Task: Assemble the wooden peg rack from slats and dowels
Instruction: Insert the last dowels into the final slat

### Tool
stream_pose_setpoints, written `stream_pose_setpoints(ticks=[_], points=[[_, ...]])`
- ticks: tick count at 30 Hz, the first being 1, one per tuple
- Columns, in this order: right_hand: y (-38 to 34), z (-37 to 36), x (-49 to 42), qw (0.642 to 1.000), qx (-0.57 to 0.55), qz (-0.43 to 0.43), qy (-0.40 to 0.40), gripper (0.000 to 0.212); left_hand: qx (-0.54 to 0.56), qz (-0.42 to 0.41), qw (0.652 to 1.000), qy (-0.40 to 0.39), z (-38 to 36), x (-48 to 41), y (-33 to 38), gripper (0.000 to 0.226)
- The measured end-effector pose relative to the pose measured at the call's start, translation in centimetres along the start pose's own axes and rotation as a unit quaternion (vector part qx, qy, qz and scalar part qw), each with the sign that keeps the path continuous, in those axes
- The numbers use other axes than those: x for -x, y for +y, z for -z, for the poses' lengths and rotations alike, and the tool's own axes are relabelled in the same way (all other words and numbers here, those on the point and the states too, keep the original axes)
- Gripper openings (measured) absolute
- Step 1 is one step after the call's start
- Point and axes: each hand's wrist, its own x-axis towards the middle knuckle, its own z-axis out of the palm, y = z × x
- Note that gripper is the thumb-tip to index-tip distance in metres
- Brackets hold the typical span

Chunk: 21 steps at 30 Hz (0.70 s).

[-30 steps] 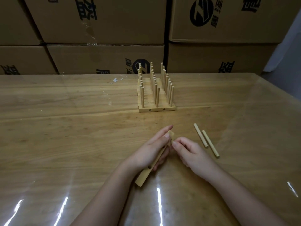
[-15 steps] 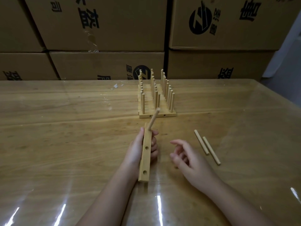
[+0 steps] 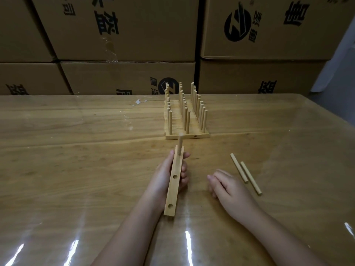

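The left grip (image 3: 163, 175) holds a slat (image 3: 172, 191) with one dowel (image 3: 180, 145) in it. The right grip (image 3: 230, 189) is loose and empty, beside two dowels (image 3: 239, 168).

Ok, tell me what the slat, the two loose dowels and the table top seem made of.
Slat: pale matte wood, likely unvarnished, with drilled holes. Loose dowels: same pale wood, plain round sticks. Table top: grained brown wood apparently under a clear glossy sheet, judging by glare streaks; plastic or glass, unclear.
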Motion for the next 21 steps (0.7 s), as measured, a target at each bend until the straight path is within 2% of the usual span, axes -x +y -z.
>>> stream_pose_setpoints(ticks=[3,6,11,16,21], points=[[0.6,0.6,-0.4,0.991,0.099,-0.017,0.088,0.007,0.011,-0.04,0.999,0.035,0.2,0.4,0.2,0.038],[1.7,1.6,-0.7,0.965,0.202,-0.089,0.145,0.018,0.048,-0.052,0.995,0.063,0.2,0.4,0.6,0.038],[3.2,2.0,-0.7,0.92,0.329,-0.184,0.102,0.034,0.102,-0.022,0.991,0.078,-0.2,0.3,0.9,0.037],[3.4,1.7,-1.2,0.907,0.368,-0.189,0.083,0.031,0.159,-0.043,0.98,0.114,0.2,0.6,1.2,0.033],[3.3,1.6,-1.3,0.898,0.399,-0.179,0.053,0.029,0.159,-0.044,0.979,0.12,0.3,0.5,1.2,0.036]])
